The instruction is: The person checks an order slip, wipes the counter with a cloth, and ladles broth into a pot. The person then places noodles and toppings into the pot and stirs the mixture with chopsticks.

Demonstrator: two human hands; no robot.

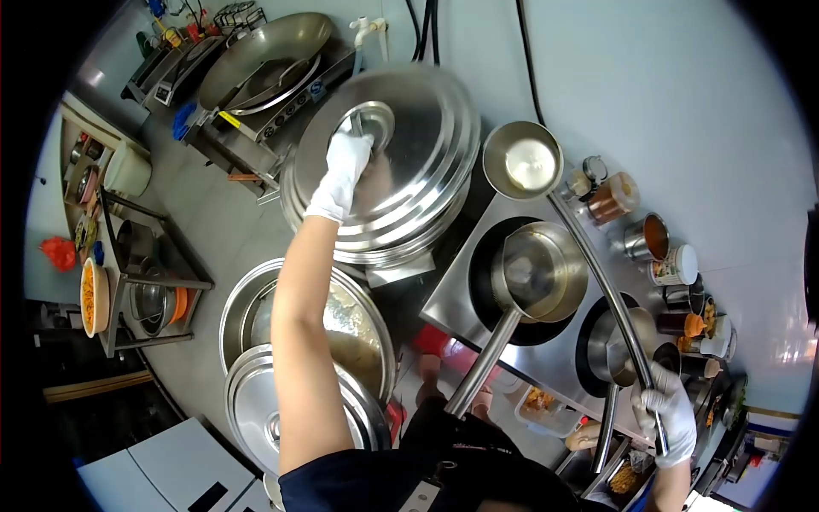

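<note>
My left hand [346, 166], in a white glove, grips the handle at the centre of a large round metal lid [426, 145]. The lid sits tilted over a big metal pot [444, 226] near the wall; the pot's inside is hidden. In my gloved right hand [669, 411] is the long handle of a ladle [609, 290]. Its bowl, held out over the far side of the stove, looks pale and shiny inside. Below the ladle, a saucepan [559, 273] with liquid in it stands on one burner. Another saucepan [610, 346] is on the burner closer to my right hand.
Left of my legs stands a wide pot of liquid [380, 320], partly covered by another lid [247, 401]. Seasoning jars [674, 266] line the wall behind the stove [469, 282]. A large wok [299, 38] is at the back; a metal rack [162, 282] is at left.
</note>
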